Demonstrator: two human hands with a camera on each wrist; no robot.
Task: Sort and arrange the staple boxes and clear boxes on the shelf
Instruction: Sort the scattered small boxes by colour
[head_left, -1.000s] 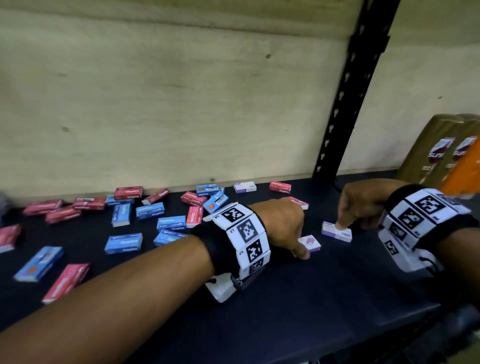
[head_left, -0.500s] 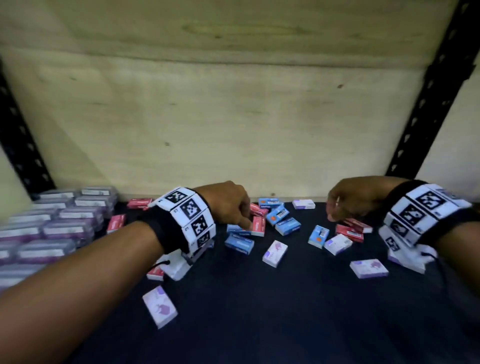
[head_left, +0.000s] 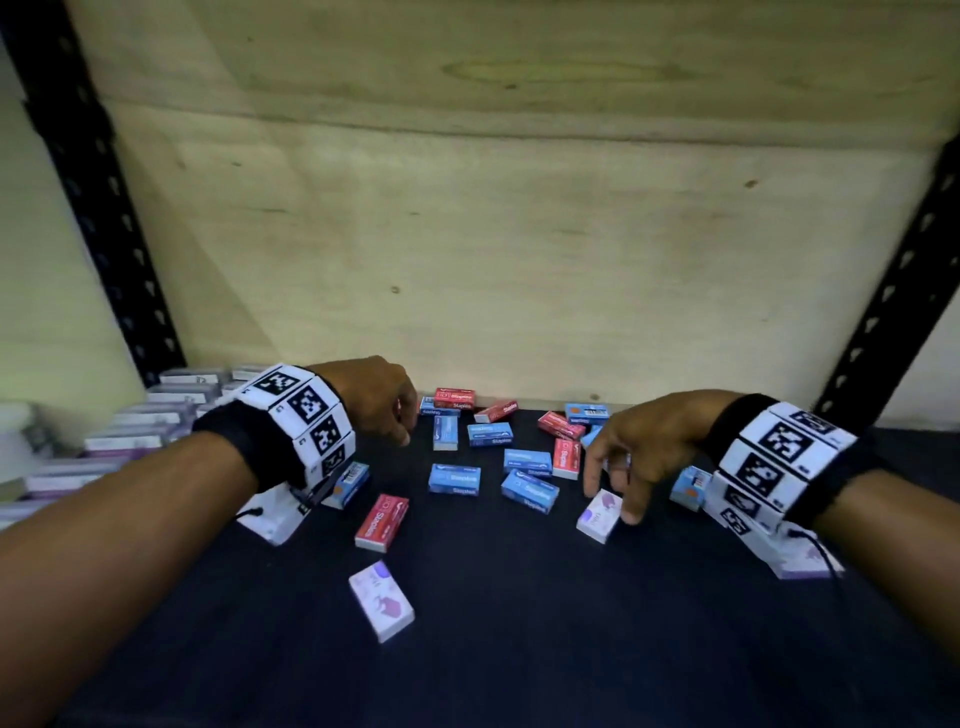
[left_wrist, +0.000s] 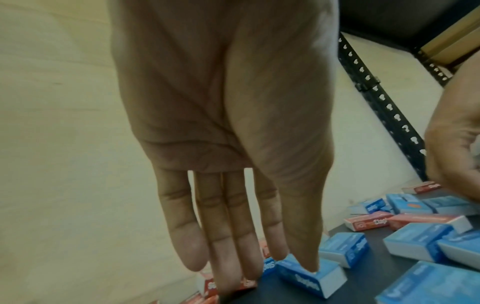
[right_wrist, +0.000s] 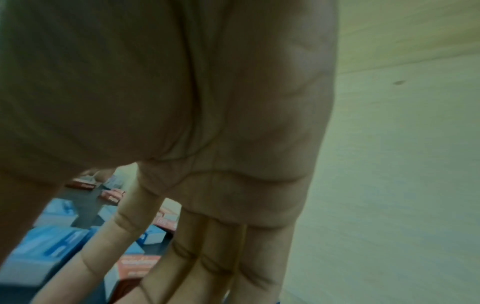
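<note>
The dark shelf (head_left: 519, 649) is carrying many small boxes, and I am describing places from the white and purple box (head_left: 599, 514) under the right hand. Far to the left of it, rows of clear boxes (head_left: 130, 431) are standing along the left end of the shelf. The left hand (head_left: 371, 397) is hanging to the left of this box and further back. In the left wrist view its fingers (left_wrist: 226, 236) are pointing down almost straight, so its grip is released; the thumb tip is touching a blue staple box (left_wrist: 310, 276). A red staple box (head_left: 382, 522) is lying to the left, and another white and purple box (head_left: 382, 600) is lying nearer the front edge. Blue staple boxes (head_left: 530, 491) are lying just left of the landmark box. The right hand (head_left: 641, 449) is reaching down, and its thumb and fingers are pinching this box at its sides.
</note>
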